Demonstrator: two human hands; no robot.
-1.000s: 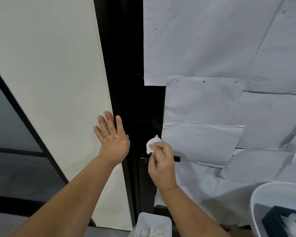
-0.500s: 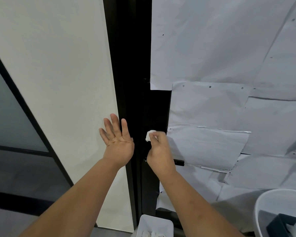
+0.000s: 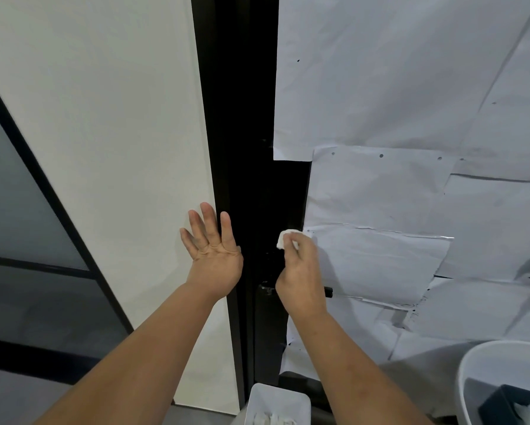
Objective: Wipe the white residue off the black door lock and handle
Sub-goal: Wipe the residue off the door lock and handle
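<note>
My right hand (image 3: 300, 271) pinches white wipe (image 3: 285, 238) against black lock (image 3: 268, 256), handle (image 3: 328, 291) just below. Left hand (image 3: 211, 253) flat, fingers spread, on white panel (image 3: 119, 148). Best: short firm strokes downward, refold wipe to clean face, then along handle.

- Light is even and moderate, neither harsh nor dim; its source lies out of view.
- The white wall panel (image 3: 104, 133) at 10 o'clock is the brightest area, evenly lit without glare.
- The black door frame (image 3: 242, 118) at 12 o'clock is so dark that surface detail is lost.
- The right hand (image 3: 300, 277) throws a soft shadow toward 3 o'clock onto the paper sheets (image 3: 395, 194).
- More grey shadows fall across the paper at 4 o'clock.
- Wide-angle distortion bends straight lines near the edges, most at 9 o'clock.
- Focus is fair at the centre; the bins at 5 and 6 o'clock are slightly soft.
</note>
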